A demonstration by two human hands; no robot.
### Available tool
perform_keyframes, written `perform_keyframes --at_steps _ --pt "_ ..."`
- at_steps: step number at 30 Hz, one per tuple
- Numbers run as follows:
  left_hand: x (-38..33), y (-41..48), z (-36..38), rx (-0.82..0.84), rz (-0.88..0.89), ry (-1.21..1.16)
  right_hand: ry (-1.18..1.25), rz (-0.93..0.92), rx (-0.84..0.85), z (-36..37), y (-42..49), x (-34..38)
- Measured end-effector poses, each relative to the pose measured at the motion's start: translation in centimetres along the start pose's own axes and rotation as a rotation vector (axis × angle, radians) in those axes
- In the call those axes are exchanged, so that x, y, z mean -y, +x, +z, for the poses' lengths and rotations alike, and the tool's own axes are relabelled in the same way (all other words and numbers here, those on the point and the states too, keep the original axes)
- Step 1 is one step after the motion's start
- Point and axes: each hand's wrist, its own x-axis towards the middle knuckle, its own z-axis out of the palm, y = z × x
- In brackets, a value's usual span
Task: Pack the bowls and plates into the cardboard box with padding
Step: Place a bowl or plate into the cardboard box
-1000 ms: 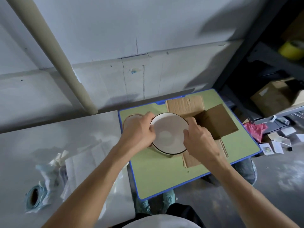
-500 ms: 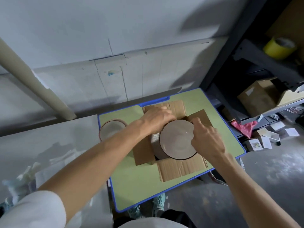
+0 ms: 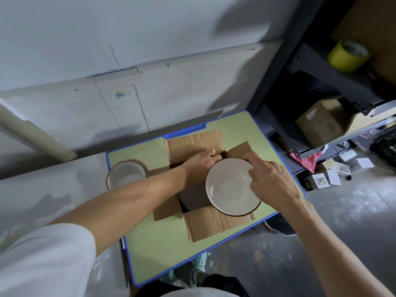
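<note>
While you hold the white, dark-rimmed bowl tilted over the open cardboard box, your right hand pinches its right rim, fingers curled over the edge. Your left hand grasps the bowl at its far-left rim, fingers bent toward the box's far corner. The bowl sits above the opening, overlapping the near flap. All four flaps are spread flat. The box's inside is in shadow, so you cannot tell what lies in it.

A second bowl, pale with a brownish rim, stands upright and empty on the table just left of the box, touching the left flap.

The box rests on a green table with a blue edge, set against a grey wall. A grey counter adjoins it on your left, and a beige pipe slants above it. To your right, a dark shelf carries a yellow tape roll and a brown carton. Small white packets lie scattered on the concrete floor.
</note>
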Motion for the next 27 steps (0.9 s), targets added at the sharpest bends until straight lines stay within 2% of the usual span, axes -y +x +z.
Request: perform_keyframes --at_steps 6,12,18,21,27 --pt "0.3 0.3 1.2 -0.088 -0.041 -0.07 0.001 0.019 0.013 -0.5 0.2 -0.8" --pt "-0.5 0.2 2.0 -0.341 -0.159 -0.135 0.001 0.022 0.034 -0.5 0.4 -0.6" --pt "0.9 -2.2 1.5 -0.326 -0.186 -0.137 0.019 0.013 0.045 -1.0 0.4 0.5" --pt "1.7 -4.3 1.2 -0.41 -0.301 -0.21 0.047 -0.021 0.039 -1.1 0.7 1.1" --pt "3.8 -9.2 0.4 -0.55 -0.645 -0.484 0.048 -0.054 0.106 1.4 3.4 3.0"
